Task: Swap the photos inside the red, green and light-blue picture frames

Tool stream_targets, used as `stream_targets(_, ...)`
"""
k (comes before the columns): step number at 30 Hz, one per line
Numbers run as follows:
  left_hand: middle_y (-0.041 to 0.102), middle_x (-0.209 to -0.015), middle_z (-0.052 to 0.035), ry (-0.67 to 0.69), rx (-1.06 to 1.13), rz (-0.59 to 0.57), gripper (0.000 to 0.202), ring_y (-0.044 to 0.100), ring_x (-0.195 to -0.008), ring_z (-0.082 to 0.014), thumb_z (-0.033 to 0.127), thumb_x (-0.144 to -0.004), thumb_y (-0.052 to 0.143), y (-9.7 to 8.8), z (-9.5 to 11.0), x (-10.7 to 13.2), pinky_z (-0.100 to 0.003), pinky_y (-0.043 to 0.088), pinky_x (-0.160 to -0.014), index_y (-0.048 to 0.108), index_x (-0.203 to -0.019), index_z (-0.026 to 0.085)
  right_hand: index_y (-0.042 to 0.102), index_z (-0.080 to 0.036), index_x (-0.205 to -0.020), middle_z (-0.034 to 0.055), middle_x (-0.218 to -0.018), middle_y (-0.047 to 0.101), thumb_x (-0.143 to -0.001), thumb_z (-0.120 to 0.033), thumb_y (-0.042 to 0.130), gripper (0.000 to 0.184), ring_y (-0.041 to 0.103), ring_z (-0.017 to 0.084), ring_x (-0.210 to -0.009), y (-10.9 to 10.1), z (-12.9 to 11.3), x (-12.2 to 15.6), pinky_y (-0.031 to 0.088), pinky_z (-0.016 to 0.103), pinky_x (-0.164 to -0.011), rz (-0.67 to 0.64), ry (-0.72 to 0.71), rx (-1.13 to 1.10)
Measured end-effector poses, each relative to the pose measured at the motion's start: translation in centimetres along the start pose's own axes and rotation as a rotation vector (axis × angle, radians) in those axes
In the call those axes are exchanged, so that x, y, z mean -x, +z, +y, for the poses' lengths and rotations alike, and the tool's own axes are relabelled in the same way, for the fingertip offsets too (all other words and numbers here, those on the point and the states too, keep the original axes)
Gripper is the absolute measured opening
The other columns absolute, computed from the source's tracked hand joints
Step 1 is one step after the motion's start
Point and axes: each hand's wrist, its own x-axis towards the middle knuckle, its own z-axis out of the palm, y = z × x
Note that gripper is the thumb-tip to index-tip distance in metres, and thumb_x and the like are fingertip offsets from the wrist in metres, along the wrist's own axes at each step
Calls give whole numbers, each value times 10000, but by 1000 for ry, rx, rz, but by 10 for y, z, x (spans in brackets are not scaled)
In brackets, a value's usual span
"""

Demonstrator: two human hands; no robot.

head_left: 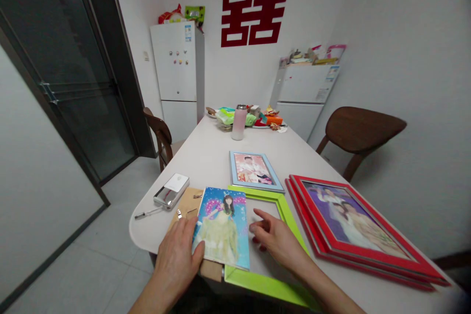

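Note:
My left hand [179, 251] grips the left edge of a colourful photo print [223, 228] of a figure in a pale dress, thumb on top. The print lies over a brown frame backing board [186, 204] and the left side of a lime green picture frame [282, 206]. My right hand [274, 238] rests inside the green frame just right of the print, its fingers curled loosely and the index finger pointing toward the print, holding nothing.
A light blue framed photo [254, 170] lies beyond the green frame. Stacked red framed photos [353, 225] sit at the right. A small white-and-silver device [171, 190] with a cable lies at left. A pink bottle [239, 122] and clutter stand at the table's far end. Wooden chairs [358, 130] flank the table.

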Motion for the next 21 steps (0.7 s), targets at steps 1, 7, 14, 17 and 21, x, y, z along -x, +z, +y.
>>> stream_targets(1,525,-1010,-83,29,14,12,379,469,-988,-223,209,-735,423,1,1,1,-360,376,-837,430,-1112,176,297,-47,-1217,17,-624,598,-708,-283,436,578,545,127,-471,5,0,-4,438,242,-426,-26,45,-99)
stream_targets(7,360,-1272,-143,262,136,-70,574,315,-1162,-268,234,-654,517,18,18,7,-431,278,-957,373,-1196,113,551,-107,-810,-45,-440,510,-650,-222,494,205,445,58,-340,16,-11,-18,384,169,-346,-172,191,-513)
stream_targets(14,348,-1294,-134,403,234,134,545,259,-1209,-233,57,-674,358,22,39,-8,-438,246,-982,359,-1218,90,548,-124,-752,-64,-457,474,-663,-247,518,155,430,45,-369,0,-68,3,381,163,-369,-48,12,-548)
stream_targets(17,434,-1240,-93,375,496,266,440,361,-1156,-198,111,-761,348,10,46,-16,-365,286,-976,399,-1197,130,532,-132,-887,-21,-601,544,-681,-327,531,284,508,78,-466,-5,-78,12,427,206,-432,-26,-21,-624)
stream_targets(21,575,-1083,-69,46,1062,258,311,509,-1015,-202,236,-825,378,1,63,-19,-325,394,-884,509,-1092,144,485,-144,-1001,65,-867,593,-700,-349,538,368,581,125,-663,1,-54,16,470,241,-554,55,140,-682)
